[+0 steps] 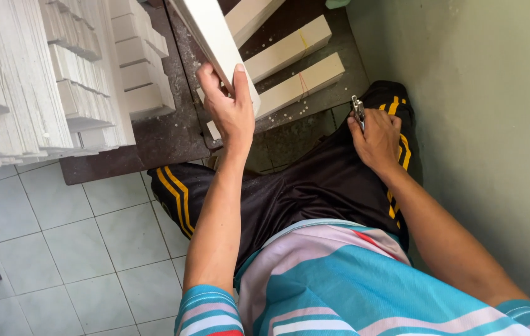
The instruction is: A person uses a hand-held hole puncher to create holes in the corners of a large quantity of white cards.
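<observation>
My left hand (231, 109) grips a long white board (212, 34) by its near end, and the board slants up and away to the top edge of the view. My right hand (377, 137) rests on my right knee, closed around a small metal tool (357, 109) whose tip sticks up past my fingers. I sit in black shorts with yellow stripes (315, 186) and a teal striped shirt.
A dark low table (165, 134) in front of me carries pale wooden blocks (299, 84) bound with thin bands. Stacks of white boards (35, 81) fill the upper left. A green wall (483, 124) stands close on the right. Pale floor tiles (78, 242) lie at the lower left.
</observation>
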